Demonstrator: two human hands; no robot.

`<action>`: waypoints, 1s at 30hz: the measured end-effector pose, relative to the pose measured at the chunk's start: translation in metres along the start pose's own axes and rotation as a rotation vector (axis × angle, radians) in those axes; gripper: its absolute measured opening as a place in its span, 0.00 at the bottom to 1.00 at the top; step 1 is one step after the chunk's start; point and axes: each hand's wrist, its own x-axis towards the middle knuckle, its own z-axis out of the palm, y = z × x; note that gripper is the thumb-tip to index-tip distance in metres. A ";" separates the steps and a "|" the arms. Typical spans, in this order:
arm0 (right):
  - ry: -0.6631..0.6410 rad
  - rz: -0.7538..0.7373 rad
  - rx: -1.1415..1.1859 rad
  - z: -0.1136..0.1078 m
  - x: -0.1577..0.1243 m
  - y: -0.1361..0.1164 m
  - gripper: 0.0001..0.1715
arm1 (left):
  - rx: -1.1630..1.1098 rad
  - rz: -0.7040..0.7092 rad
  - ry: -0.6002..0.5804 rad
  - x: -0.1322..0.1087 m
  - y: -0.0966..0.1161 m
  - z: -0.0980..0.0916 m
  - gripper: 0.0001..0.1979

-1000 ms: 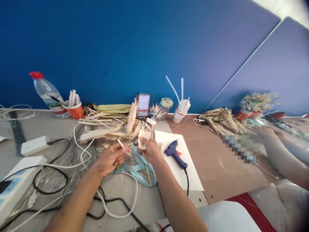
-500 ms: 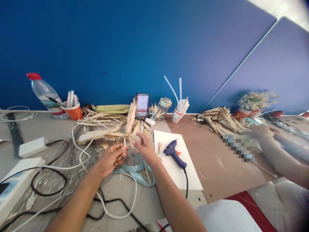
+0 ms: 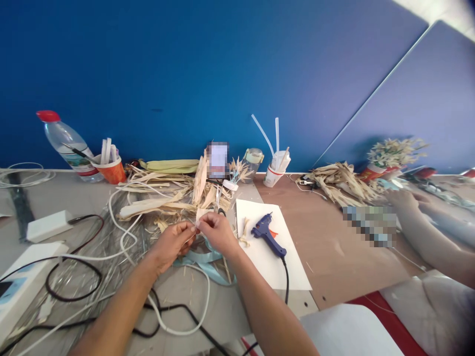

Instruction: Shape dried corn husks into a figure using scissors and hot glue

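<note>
My left hand [image 3: 176,241] is closed in a pinch on a thin pale strip, which the fingers mostly hide. Its fingertips meet those of my right hand [image 3: 217,232], also pinched, holding a pale piece of corn husk [image 3: 202,212] that sticks up above the fingers. Loose dried corn husks [image 3: 158,206] lie just beyond both hands. Scissors [image 3: 217,193], partly covered, lie behind my right hand. Light blue ribbon [image 3: 211,272] is looped on the table below my fingers. To the right, a blue glue gun [image 3: 267,235] rests on a white sheet [image 3: 293,274].
White and black cables [image 3: 206,291] cross the table's left and front. Along the blue wall stand a tilted water bottle [image 3: 74,148], an orange cup [image 3: 112,172], a phone [image 3: 218,160], a jar [image 3: 254,163] and a cup with glue sticks [image 3: 273,177]. A co-worker's arms [image 3: 419,222] are at right.
My right hand has moved left and down to my left hand, bringing the husk piece to its fingertips. The strip's upright end is now hidden among the fingers. My left hand has barely moved.
</note>
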 end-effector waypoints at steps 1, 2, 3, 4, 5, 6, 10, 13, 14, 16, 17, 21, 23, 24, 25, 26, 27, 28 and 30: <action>0.008 0.023 0.022 0.000 0.000 0.000 0.08 | 0.007 0.001 0.000 0.000 0.000 0.001 0.16; 0.026 0.046 0.055 0.000 0.001 0.000 0.09 | 0.015 0.004 0.000 0.000 0.001 0.001 0.15; 0.049 0.068 0.105 -0.001 0.002 0.001 0.09 | 0.021 0.009 0.001 -0.001 0.001 0.002 0.15; 0.067 0.092 0.171 -0.001 0.003 0.001 0.10 | 0.025 0.017 0.002 -0.001 0.001 0.002 0.14; 0.081 0.117 0.253 -0.001 0.004 0.002 0.11 | 0.030 0.026 0.002 -0.001 0.001 0.002 0.13; 0.092 0.138 0.335 -0.001 0.005 0.003 0.11 | 0.035 0.035 -0.001 -0.001 0.001 0.002 0.13; 0.118 0.181 0.511 0.002 0.008 0.008 0.12 | 0.045 0.051 -0.027 -0.002 0.000 0.002 0.12; 0.155 0.187 0.549 0.005 0.010 0.010 0.11 | 0.052 0.057 -0.029 -0.003 0.001 0.002 0.13; 0.168 0.186 0.559 0.005 0.010 0.010 0.11 | 0.055 0.058 -0.026 -0.003 0.002 0.002 0.13; 0.191 0.180 0.570 0.006 0.010 0.011 0.11 | 0.055 0.056 -0.021 -0.004 0.003 0.003 0.13; 0.203 0.176 0.571 0.006 0.010 0.010 0.11 | 0.052 0.049 -0.020 -0.004 0.004 0.003 0.14; 0.260 0.155 0.587 0.003 0.009 0.008 0.10 | 0.028 0.019 -0.037 -0.004 0.005 0.002 0.13; 0.275 0.146 0.594 0.002 0.009 0.007 0.10 | 0.020 0.010 -0.042 -0.004 0.005 0.000 0.13; 0.276 0.141 0.594 0.001 0.009 0.007 0.10 | 0.018 0.004 -0.043 -0.004 0.005 -0.002 0.13; 0.275 0.134 0.591 0.001 0.009 0.006 0.09 | 0.016 -0.003 -0.045 -0.003 0.005 -0.003 0.13; 0.273 0.125 0.587 0.001 0.009 0.006 0.09 | 0.013 -0.011 -0.049 -0.003 0.005 -0.004 0.13; 0.272 0.115 0.582 0.001 0.009 0.006 0.09 | 0.007 -0.020 -0.056 -0.003 0.005 -0.005 0.13; 0.270 0.108 0.578 0.001 0.009 0.006 0.09 | 0.000 -0.027 -0.063 -0.003 0.005 -0.006 0.13; 0.265 0.103 0.573 0.001 0.009 0.007 0.09 | -0.011 -0.032 -0.066 -0.003 0.005 -0.008 0.13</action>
